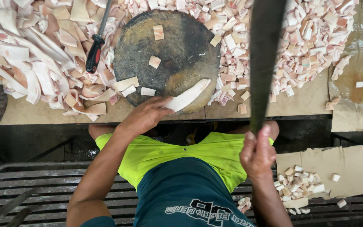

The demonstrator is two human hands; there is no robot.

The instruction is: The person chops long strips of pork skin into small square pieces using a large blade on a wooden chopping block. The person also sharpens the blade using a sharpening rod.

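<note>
While the table (307,103) lay heaped with pale material, the work stood between cuts. Long uncut strips (26,63) were piled on its left side, and a wide spread of small cut cubes (311,29) covered its right side. Between the two heaps sat a dark round block (177,50), with a few loose bits on its top. A long dark blade (263,63) rose from the right hand (257,153), held up well clear of the block; the fingers were wrapped tight around its handle. One strip (188,95) lay across the near edge of the block, and the left hand (144,116) rested on its near end, fingers bent down and pinning it rather than closed around it. A red-and-black-handled steel (96,48) lay among the strips just left of the block. More cubes (297,185) sat on cardboard by the person's right side.

By the look of it, the step in hand was setting the strip for chopping. The next move would call for the strip to be held steady and flat, with the left fingers kept well back from where the blade would fall.
</note>
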